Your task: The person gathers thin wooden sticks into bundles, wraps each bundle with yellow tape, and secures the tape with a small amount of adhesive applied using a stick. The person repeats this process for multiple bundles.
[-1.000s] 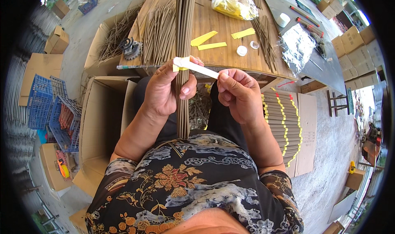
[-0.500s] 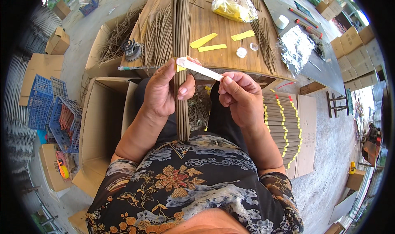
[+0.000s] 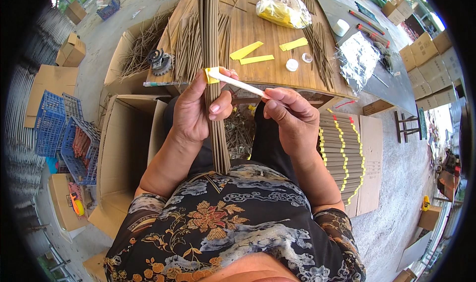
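A long bundle of thin brown incense sticks stands upright before me, its lower end near my shirt. My left hand is closed around the bundle at the table's near edge. A yellow and white paper strip runs round the sticks just above the left fingers. Its free end stretches to the right, pinched between the thumb and fingers of my right hand. Part of the strip is hidden by the left fingertips. Three yellow strips, among them one flat yellow strip, lie on the wooden table.
Loose sticks and a geared metal part lie at the table's left. A plastic bag with yellow contents sits farther back. Finished banded bundles rest on cardboard at right. An open cardboard box stands left, beside blue crates.
The bundle's upper part has tilted left. The yellow band now shows across the sticks' front, and the strip's free end has turned narrower in my right hand.
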`<move>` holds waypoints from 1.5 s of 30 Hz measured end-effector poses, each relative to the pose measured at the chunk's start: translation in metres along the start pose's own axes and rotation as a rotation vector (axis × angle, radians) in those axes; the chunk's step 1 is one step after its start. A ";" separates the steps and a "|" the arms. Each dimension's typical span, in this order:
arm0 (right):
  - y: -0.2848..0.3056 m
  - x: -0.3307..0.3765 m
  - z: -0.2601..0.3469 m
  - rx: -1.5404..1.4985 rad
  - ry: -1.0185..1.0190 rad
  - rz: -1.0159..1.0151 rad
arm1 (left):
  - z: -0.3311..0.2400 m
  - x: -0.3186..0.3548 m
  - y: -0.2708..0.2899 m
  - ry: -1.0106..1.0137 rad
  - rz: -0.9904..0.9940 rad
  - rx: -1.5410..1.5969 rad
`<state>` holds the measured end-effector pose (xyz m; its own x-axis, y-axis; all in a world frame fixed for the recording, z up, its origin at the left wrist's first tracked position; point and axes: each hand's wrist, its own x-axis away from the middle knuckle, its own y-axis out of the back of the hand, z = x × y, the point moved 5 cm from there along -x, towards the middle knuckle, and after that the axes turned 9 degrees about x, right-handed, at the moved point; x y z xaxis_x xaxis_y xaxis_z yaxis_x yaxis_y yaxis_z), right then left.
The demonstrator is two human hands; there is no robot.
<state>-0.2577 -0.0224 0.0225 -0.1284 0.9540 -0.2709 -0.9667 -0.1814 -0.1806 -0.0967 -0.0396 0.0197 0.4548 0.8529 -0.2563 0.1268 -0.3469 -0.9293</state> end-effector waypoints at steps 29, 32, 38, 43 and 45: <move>0.004 0.011 0.024 0.605 0.635 -0.142 | -0.006 -0.007 0.022 -0.101 -0.121 -0.235; 0.004 0.006 0.021 0.646 0.610 -0.132 | -0.008 -0.008 0.027 -0.076 -0.128 -0.212; 0.012 0.003 0.016 0.681 0.472 -0.098 | 0.000 -0.016 0.027 -0.066 -0.225 -0.270; 0.050 -0.013 0.003 0.835 0.429 -0.251 | -0.013 -0.019 0.043 -0.113 -0.273 -0.288; 0.077 -0.030 -0.020 0.822 0.189 -0.440 | -0.014 -0.020 0.048 -0.099 -0.270 -0.283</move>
<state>-0.3236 -0.0696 -0.0021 0.2530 0.8293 -0.4982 -0.7819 0.4785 0.3996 -0.0875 -0.0788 -0.0159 0.2870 0.9566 -0.0501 0.4739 -0.1872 -0.8604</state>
